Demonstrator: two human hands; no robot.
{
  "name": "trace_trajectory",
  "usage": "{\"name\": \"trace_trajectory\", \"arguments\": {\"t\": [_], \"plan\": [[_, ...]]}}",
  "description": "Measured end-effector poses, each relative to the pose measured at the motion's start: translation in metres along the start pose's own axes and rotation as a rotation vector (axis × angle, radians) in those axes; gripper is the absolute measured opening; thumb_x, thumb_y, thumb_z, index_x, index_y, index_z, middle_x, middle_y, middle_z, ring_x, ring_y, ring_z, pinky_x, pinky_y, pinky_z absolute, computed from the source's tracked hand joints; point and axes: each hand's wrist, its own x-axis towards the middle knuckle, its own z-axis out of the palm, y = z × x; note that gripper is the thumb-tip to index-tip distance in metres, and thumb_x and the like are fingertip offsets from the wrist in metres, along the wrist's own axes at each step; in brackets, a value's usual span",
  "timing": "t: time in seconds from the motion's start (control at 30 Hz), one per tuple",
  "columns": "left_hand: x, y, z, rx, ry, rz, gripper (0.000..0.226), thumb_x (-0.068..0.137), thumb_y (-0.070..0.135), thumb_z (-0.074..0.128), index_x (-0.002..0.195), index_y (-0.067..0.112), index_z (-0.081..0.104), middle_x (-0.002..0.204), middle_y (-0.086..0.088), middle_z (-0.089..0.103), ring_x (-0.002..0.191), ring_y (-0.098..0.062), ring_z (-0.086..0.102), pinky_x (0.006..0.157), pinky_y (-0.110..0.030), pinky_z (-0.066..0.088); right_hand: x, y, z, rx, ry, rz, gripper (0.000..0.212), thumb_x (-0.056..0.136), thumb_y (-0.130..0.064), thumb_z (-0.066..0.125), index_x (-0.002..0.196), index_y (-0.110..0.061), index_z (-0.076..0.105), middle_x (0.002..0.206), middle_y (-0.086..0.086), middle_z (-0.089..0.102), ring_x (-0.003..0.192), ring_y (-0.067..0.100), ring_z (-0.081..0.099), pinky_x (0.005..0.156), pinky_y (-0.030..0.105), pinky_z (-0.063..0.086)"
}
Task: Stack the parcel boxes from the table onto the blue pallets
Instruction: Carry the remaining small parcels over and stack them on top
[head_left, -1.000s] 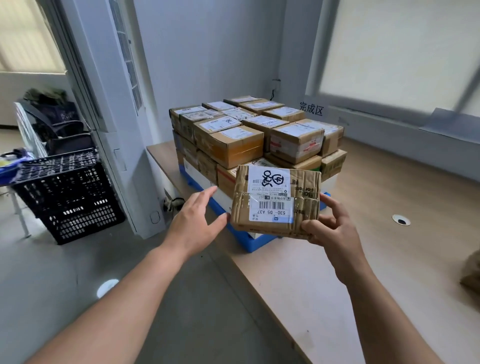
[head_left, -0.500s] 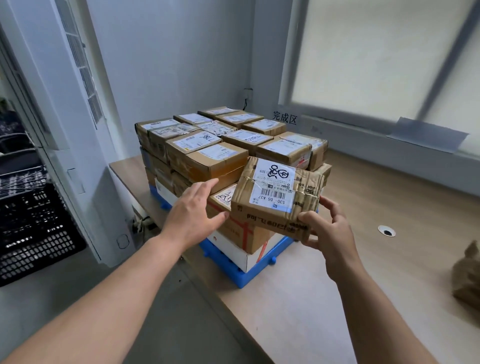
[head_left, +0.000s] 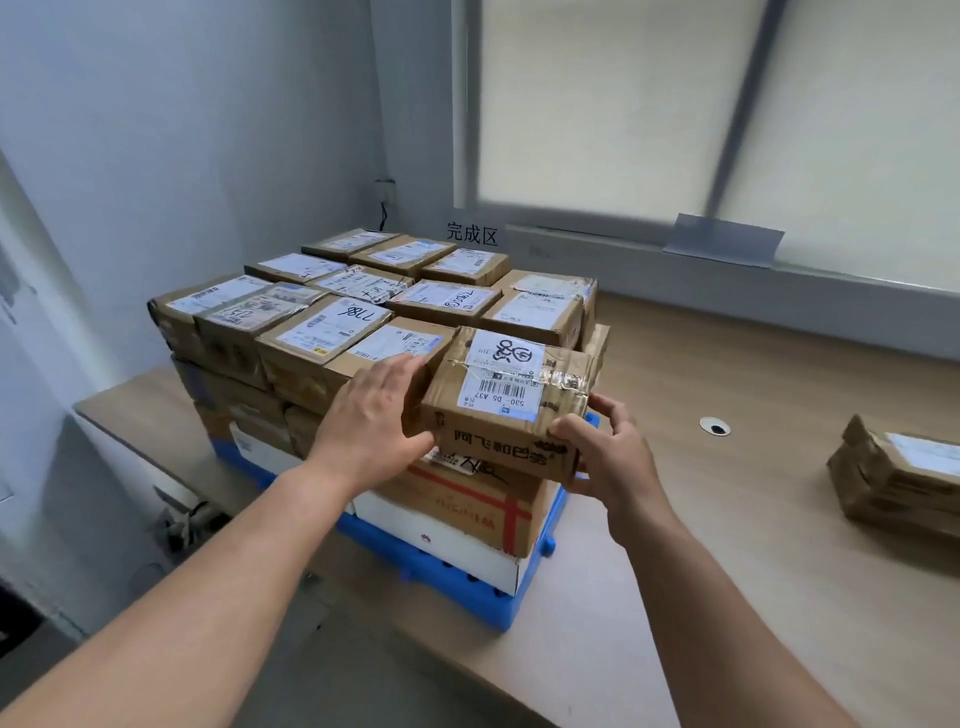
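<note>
Held parcel (head_left: 511, 400): a brown carton with a white barcode label on top, at the near right corner of the stack on the blue pallet (head_left: 511, 597). Whether it already rests on the carton beneath cannot be told.
Right hand (head_left: 608, 457): grips the held parcel's near right corner, thumb on the front face, fingers curled round the end.
Left hand (head_left: 371, 415): fingers straight and together, laid against the held parcel's left end and the neighbouring carton. It grips nothing.
Stack (head_left: 363, 322): labelled cartons in rows cover the pallet, several layers high. The held parcel is about level with the top layer.
Lower cartons: a red-taped carton (head_left: 467, 499) and a white box (head_left: 457, 551) lie beneath the held parcel, at the pallet's near right corner.
Counter (head_left: 779, 467): wooden, carries the pallet.
Loose parcel (head_left: 898, 478): on the counter, well apart to the right of the pallet.
Cable hole (head_left: 715, 426): in the counter, between the pallet and the loose parcel.
Wall sign (head_left: 471, 234): black characters behind the pallet.
</note>
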Motion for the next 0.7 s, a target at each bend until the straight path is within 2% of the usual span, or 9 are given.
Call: {"name": "trace_trajectory", "arguments": {"t": [0.07,0.13,0.23,0.27,0.33,0.4,0.53,0.6,0.7], "plan": [[0.004,-0.009,0.001,-0.014,-0.013,0.027,0.083,0.081,0.038,0.066,0.148,0.021,0.021,0.152,0.002,0.028,0.139,-0.015,0.023,0.116,-0.036,0.019,0.000,0.001,0.011,-0.039,0.035,0.021,0.051,0.081,-0.017,0.068,0.126,-0.027,0.045,0.110,0.010,0.065,0.084,0.022,0.069,0.067,0.042,0.058],[0.008,-0.016,0.003,-0.027,-0.013,0.059,0.082,0.082,0.041,0.065,0.148,0.021,0.022,0.152,0.003,0.029,0.140,-0.014,0.023,0.116,-0.036,0.017,0.001,0.003,0.021,-0.078,0.073,0.039,0.052,0.080,-0.024,0.069,0.125,-0.025,0.044,0.109,0.009,0.065,0.090,0.023,0.068,0.064,0.038,0.058],[0.011,-0.021,0.004,-0.041,-0.001,0.113,0.078,0.083,0.044,0.064,0.147,0.022,0.026,0.150,0.003,0.034,0.138,-0.015,0.027,0.114,-0.037,0.018,0.001,0.006,0.033,-0.189,0.153,0.069,0.067,0.063,-0.045,0.071,0.121,-0.020,0.047,0.107,0.006,0.066,0.092,0.022,0.065,0.071,0.040,0.057],[0.012,-0.023,0.004,-0.049,0.010,0.135,0.076,0.083,0.044,0.064,0.146,0.021,0.029,0.148,0.003,0.037,0.137,-0.016,0.030,0.113,-0.038,0.020,0.001,0.007,0.035,-0.237,0.163,0.072,0.063,0.064,-0.049,0.070,0.115,-0.018,0.050,0.105,0.005,0.066,0.090,0.020,0.063,0.072,0.039,0.055],[0.013,-0.026,0.004,-0.061,0.029,0.178,0.069,0.085,0.044,0.062,0.144,0.021,0.035,0.145,0.002,0.042,0.135,-0.017,0.034,0.112,-0.040,0.022,-0.002,0.007,0.038,-0.314,0.168,0.067,0.038,0.078,-0.047,0.065,0.102,-0.019,0.055,0.098,0.002,0.066,0.087,0.019,0.060,0.067,0.034,0.046],[0.014,-0.029,0.006,-0.070,0.046,0.205,0.062,0.088,0.046,0.058,0.141,0.021,0.040,0.143,0.003,0.044,0.133,-0.017,0.035,0.112,-0.039,0.022,-0.004,0.008,0.039,-0.339,0.183,0.053,0.027,0.083,-0.046,0.061,0.093,-0.021,0.056,0.095,0.000,0.066,0.090,0.018,0.061,0.069,0.034,0.047],[0.019,-0.035,0.009,-0.088,0.061,0.223,0.055,0.090,0.049,0.053,0.135,0.018,0.050,0.137,0.002,0.047,0.129,-0.018,0.039,0.109,-0.040,0.025,-0.006,0.007,0.042,-0.377,0.214,0.023,0.025,0.085,-0.048,0.059,0.084,-0.023,0.061,0.092,-0.001,0.068,0.091,0.019,0.063,0.081,0.043,0.051],[0.020,-0.037,0.010,-0.087,0.060,0.233,0.055,0.089,0.052,0.049,0.132,0.018,0.054,0.134,0.001,0.049,0.126,-0.019,0.041,0.107,-0.042,0.028,-0.006,0.008,0.043,-0.406,0.239,0.010,0.028,0.086,-0.050,0.056,0.083,-0.023,0.063,0.092,0.000,0.068,0.093,0.020,0.062,0.083,0.045,0.050],[0.021,-0.039,0.010,-0.069,0.057,0.252,0.052,0.089,0.048,0.056,0.131,0.018,0.055,0.132,0.000,0.049,0.124,-0.020,0.041,0.105,-0.042,0.029,-0.007,0.011,0.045,-0.426,0.262,-0.005,0.028,0.088,-0.051,0.053,0.079,-0.027,0.065,0.091,-0.002,0.068,0.094,0.020,0.061,0.084,0.046,0.051]]}}
